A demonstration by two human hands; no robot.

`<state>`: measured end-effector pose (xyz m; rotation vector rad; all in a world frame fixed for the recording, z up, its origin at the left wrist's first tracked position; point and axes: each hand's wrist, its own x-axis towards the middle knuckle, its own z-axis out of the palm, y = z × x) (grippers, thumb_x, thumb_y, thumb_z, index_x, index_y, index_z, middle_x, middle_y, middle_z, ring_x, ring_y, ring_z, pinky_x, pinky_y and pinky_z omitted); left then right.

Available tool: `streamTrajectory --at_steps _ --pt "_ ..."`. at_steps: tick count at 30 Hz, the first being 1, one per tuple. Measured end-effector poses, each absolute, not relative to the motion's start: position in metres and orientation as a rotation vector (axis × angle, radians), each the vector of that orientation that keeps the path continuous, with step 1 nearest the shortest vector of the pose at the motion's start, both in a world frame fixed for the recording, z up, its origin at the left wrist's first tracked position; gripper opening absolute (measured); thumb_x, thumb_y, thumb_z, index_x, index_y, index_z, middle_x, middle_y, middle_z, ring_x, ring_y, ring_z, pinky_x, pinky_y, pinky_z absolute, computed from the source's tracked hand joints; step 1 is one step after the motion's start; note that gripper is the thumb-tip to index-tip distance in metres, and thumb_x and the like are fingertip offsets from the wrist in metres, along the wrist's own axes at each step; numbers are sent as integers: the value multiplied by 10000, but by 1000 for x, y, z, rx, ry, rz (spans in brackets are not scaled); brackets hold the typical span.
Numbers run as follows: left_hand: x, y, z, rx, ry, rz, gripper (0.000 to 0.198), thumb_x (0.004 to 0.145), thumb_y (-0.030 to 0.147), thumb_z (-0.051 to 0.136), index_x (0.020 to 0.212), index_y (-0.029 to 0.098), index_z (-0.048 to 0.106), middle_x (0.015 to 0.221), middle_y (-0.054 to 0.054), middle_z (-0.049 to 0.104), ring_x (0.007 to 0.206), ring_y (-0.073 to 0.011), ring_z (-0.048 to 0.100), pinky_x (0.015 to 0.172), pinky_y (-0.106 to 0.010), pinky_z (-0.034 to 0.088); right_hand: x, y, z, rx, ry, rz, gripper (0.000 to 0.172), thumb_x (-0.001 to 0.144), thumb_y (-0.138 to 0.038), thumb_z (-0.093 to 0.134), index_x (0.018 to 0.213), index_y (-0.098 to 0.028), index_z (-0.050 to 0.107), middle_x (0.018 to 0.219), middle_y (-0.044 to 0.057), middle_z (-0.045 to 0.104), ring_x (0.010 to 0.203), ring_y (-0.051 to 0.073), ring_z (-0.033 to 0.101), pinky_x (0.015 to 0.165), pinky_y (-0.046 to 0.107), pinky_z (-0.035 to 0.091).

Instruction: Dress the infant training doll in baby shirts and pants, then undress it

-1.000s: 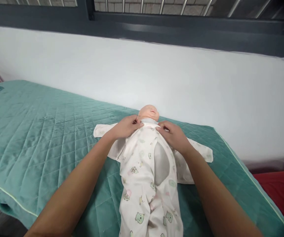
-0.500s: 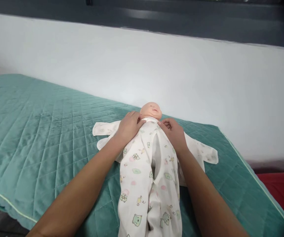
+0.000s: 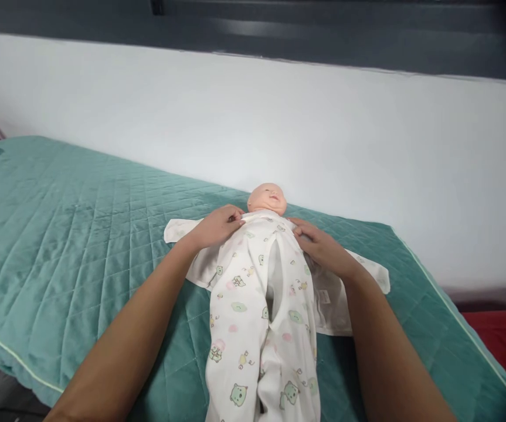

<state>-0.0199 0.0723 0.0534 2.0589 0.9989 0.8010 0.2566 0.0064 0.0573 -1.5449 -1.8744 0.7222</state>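
A baby doll (image 3: 267, 198) lies on its back, its head towards the wall. White baby trousers (image 3: 239, 310) with a bear print and an open crotch cover it up to the chest. At the trousers' upper edge on the left, my left hand (image 3: 218, 227) is closed, thumb and fingers pinching the cloth. On the opposite side my right hand (image 3: 321, 245) has its fingers bent over the same edge; their tips are partly hidden. Under the doll a white baby top (image 3: 334, 308) lies spread, its sleeves stretched out to both sides.
A green quilted cover (image 3: 103, 234) lies beneath everything, with pale piping along its edges. Behind it rises a white wall (image 3: 253, 117) with a dark band (image 3: 279, 29) above. Something red (image 3: 499, 340) shows beyond the right edge.
Both my hands have moved outward from the neck along the trousers' upper edge. More of the top now shows beneath my right wrist.
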Motion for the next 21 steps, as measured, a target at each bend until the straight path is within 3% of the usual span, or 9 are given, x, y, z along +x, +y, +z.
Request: streamTrajectory --at_steps 3,6,11,17,21 --pt "-19 77 53 2028 1120 827 193 890 343 496 742 222 521 970 -48 689 932 -233 612 781 -344 436 257 7 56 -1580 -1816 713 285 886 -466 529 726 -234 568 1353 1 605 1259 262 519 1031 381 350" --pt "-15 83 48 2053 1263 894 175 898 328 487 764 224 531 778 -35 637 746 -218 563 692 -336 397 255 11 52 -1644 -1745 602 289 885 -490 527 754 -238 576 1077 2 701 1053 236 598 891 347 405" --pt "-5 86 38 2118 1374 1013 129 913 265 474 795 226 507 737 -41 594 701 -222 532 694 -340 386 250 22 45 -1793 -1633 315 330 881 -516 499 710 -237 536 689 -22 599 693 183 520 677 314 363" --pt "2 86 32 2141 1413 1023 112 936 254 452 835 227 490 750 -42 577 711 -226 540 687 -343 396 239 25 38 -1837 -1511 194 303 842 -499 541 698 -232 552 730 8 646 702 191 542 672 322 380" --pt "-1 82 29 2176 1326 1023 93 928 271 476 871 223 531 899 -57 631 826 -229 576 753 -350 426 235 20 36 -1685 -1473 303 235 844 -460 576 898 -243 648 955 26 717 872 213 629 824 360 450"
